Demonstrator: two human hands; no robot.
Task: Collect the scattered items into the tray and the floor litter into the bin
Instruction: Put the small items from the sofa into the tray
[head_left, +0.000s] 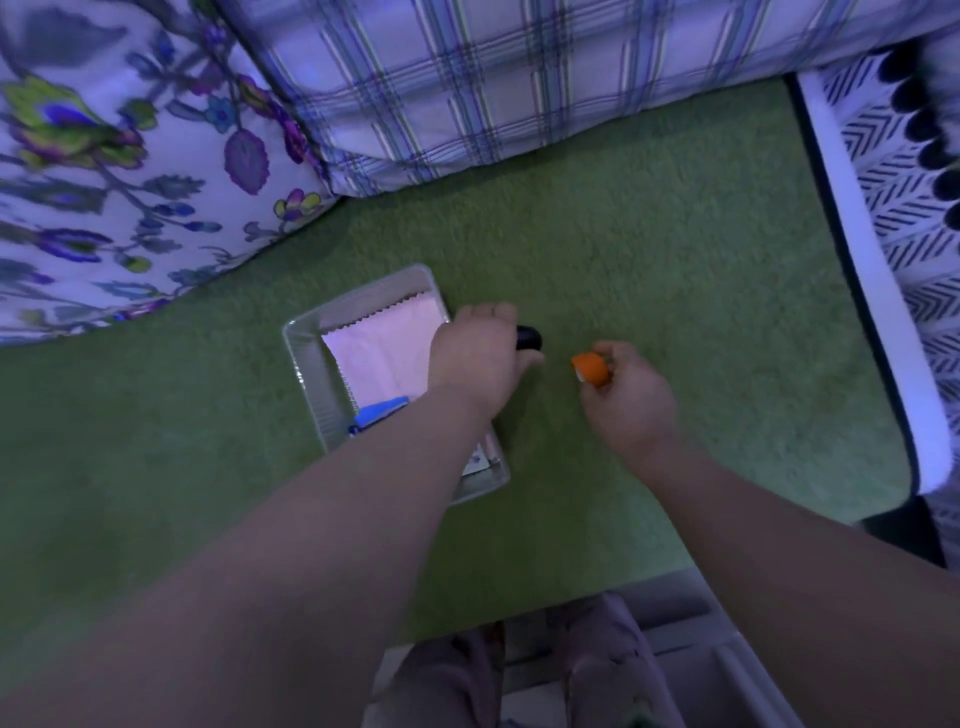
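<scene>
Green fleecy bedcover (649, 249) filled the view, with a floral pillow (104, 182) and a plaid pillow (493, 83) along its far side. On it sat the tray (304, 358), already holding a pink cloth (379, 343) and a blue item (382, 413).

The left hand (478, 353) had its fingers curled round a small dark object (530, 338), just beyond the tray's right rim. The right hand (631, 397) pinched an orange roll (590, 369) in its fingertips, near the tray but apart from it.

Both things looked rounded, so either would likely roll away across the soft cover if let go short of the rim. The left forearm lay across the tray's near corner, and drawing it back low could catch the light wall and tip or drag the tray. If both hands came in together they might crowd each other over the opening. No bin was in view, so the litter part could not be judged.
</scene>
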